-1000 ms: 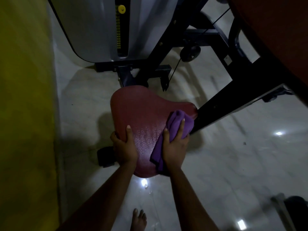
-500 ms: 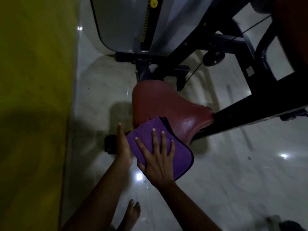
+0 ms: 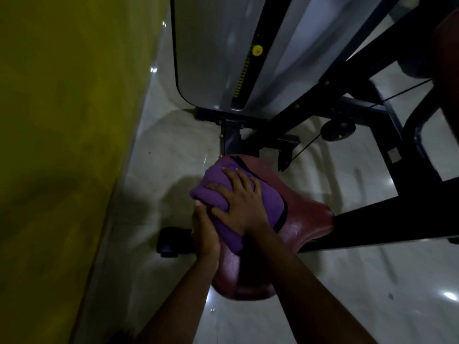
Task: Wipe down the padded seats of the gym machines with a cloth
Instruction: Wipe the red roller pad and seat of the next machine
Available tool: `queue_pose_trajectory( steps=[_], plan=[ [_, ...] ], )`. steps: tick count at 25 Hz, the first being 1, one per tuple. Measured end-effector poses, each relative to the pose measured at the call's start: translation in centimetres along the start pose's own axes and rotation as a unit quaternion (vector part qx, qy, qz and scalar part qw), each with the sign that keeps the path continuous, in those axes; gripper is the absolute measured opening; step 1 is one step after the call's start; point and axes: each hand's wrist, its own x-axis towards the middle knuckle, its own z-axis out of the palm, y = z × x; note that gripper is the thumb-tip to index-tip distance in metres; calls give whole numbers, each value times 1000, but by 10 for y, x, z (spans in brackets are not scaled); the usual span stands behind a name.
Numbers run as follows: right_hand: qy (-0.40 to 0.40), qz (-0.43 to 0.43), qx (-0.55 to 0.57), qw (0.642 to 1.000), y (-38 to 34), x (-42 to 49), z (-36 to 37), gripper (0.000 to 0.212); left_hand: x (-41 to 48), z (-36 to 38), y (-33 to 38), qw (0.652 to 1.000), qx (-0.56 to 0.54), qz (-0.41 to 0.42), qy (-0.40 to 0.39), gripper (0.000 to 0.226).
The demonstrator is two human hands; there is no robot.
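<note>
A dark red padded seat on a black machine frame sits low in the middle of the head view. A purple cloth with a dark edge lies over the seat's far left part. My right hand presses flat on the cloth, thumb curled into its folds. My left hand grips the seat's left edge just below the cloth, touching my right hand. The near end of the seat shows between my forearms.
A yellow wall runs close along the left. A grey weight-stack shroud with a yellow pin stands behind the seat. Black frame bars and a cable pulley cross the right. A black knob sticks out under the seat. Glossy pale floor.
My right hand has swept the cloth from the seat's right edge across the near part to its far left part. My left hand stayed on the left edge. The camera leaned in closer.
</note>
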Motion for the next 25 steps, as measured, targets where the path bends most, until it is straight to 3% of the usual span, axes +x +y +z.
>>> queue_pose_trajectory(
  steps=[3,7,10,13,15,16,18,21,23,25],
  plan=[
    [-7,23,-2,1000,18,23,-4,72,1,10,-7,970,229,56,59,57],
    [15,120,7,993,49,17,-10,71,1,11,-10,957,273,70,67,69],
    [76,177,-31,981,30,-39,-1,61,1,13,-9,948,298,62,90,60],
    [81,83,-56,992,13,-90,10,60,-5,12,-11,944,308,65,102,53],
    [63,15,-78,995,51,-80,2,59,-6,10,-16,945,299,83,105,53],
    [71,31,-94,993,72,-71,-2,58,-5,10,-18,945,296,91,104,54],
    [107,146,-87,980,97,-61,-10,56,-3,9,-21,945,296,94,103,56],
    [145,321,-46,935,66,-75,5,55,-1,8,-23,951,282,91,93,58],
    [162,386,-14,908,27,-89,16,56,-2,8,-24,954,266,97,93,58],
    [154,398,-15,904,-14,-102,26,59,0,7,-25,954,265,102,97,57]
  ],
)
